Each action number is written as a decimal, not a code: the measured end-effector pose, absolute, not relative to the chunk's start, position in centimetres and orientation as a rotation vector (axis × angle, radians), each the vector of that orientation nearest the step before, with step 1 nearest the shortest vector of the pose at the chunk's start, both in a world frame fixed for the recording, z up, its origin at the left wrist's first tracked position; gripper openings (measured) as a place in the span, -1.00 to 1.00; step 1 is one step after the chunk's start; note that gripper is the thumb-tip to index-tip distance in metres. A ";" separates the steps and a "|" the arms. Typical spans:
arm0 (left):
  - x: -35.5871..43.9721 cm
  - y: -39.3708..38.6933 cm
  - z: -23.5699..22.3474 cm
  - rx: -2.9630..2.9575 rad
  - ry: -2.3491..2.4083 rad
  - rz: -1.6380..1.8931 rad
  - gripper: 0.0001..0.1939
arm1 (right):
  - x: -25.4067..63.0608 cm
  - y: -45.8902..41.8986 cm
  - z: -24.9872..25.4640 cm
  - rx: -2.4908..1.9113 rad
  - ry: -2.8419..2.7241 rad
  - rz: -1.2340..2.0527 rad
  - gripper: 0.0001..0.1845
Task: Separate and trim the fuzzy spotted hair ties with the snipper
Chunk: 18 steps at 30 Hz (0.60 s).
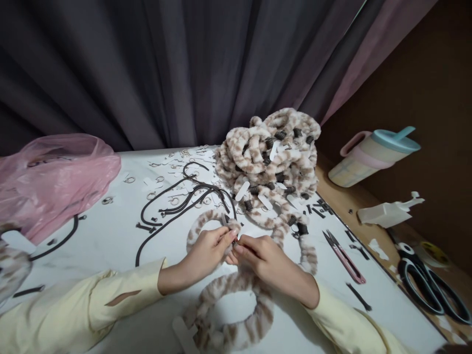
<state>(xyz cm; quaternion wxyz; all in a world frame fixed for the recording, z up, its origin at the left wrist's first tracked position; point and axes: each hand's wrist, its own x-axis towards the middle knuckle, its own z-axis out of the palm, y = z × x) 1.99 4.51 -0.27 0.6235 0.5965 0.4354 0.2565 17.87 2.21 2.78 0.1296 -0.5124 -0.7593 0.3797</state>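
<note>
My left hand [208,248] and my right hand [263,258] meet at the middle of the white table [110,236]. Both pinch the end of a fuzzy brown-and-cream striped headband [201,223] that curves away to the left. Fingers of both hands are closed on it, fingertips almost touching. A second striped furry headband [236,314] lies in a loop just below my wrists. Behind my hands rises a heap of the same furry headbands [271,162] with black ends and white tags.
Black cords [177,201] and small metal rings lie scattered left of the heap. A pink plastic bag [51,179] sits far left. Pink thread snips [344,258], large black scissors [427,282] and a lidded cup [372,157] lie right. Dark curtains hang behind.
</note>
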 end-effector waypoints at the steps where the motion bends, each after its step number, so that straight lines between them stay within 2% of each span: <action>1: 2.0 4.5 -0.2 1.382 0.996 0.584 -0.60 | 18.0 2.3 2.8 -1.465 -2.189 1.114 -0.74; 8: 1.8 4.3 0.1 1.377 0.961 0.561 -0.60 | 18.8 2.0 2.3 -1.364 -2.329 0.845 -0.79; 13: 1.6 4.4 0.1 1.410 0.975 0.576 -0.62 | 18.7 1.5 2.4 -1.267 -2.560 0.539 -0.74; 18: 1.5 4.8 0.5 1.336 0.938 0.589 -0.61 | 18.3 1.2 2.4 -1.311 -2.580 0.387 -0.78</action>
